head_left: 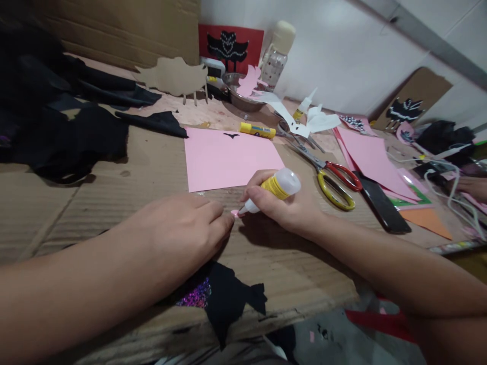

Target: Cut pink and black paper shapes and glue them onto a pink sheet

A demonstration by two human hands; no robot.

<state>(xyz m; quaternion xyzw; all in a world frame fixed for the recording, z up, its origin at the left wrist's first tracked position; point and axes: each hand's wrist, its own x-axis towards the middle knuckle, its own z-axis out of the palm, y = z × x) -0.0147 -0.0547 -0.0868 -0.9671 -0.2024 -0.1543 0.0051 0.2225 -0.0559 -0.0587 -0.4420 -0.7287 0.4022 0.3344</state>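
My right hand (pixel 279 205) is wrapped round a glue bottle (pixel 281 183) with a yellow label and a white nozzle, tilted so the tip points down and left. The tip meets or nearly meets a tiny pink piece (pixel 235 214) on the cardboard. At that piece's left edge are the closed fingertips of my left hand (pixel 190 223), seeming to hold it down. Just beyond both hands lies a pink paper sheet (pixel 232 159) with a small black cut-out (pixel 231 135) near its far edge. A black cut-out with purple glitter (pixel 228 299) lies below my left hand, partly hidden by that arm.
A glue stick (pixel 257 130), scissors with red and yellow handles (pixel 323 172) and a black phone-like slab (pixel 384 203) lie beyond my right hand. Black fabric-like scraps (pixel 83 137) lie at left. A metal bowl (pixel 243 101) and bottle (pixel 274 66) stand behind. Another person's hand (pixel 474 187) shows far right.
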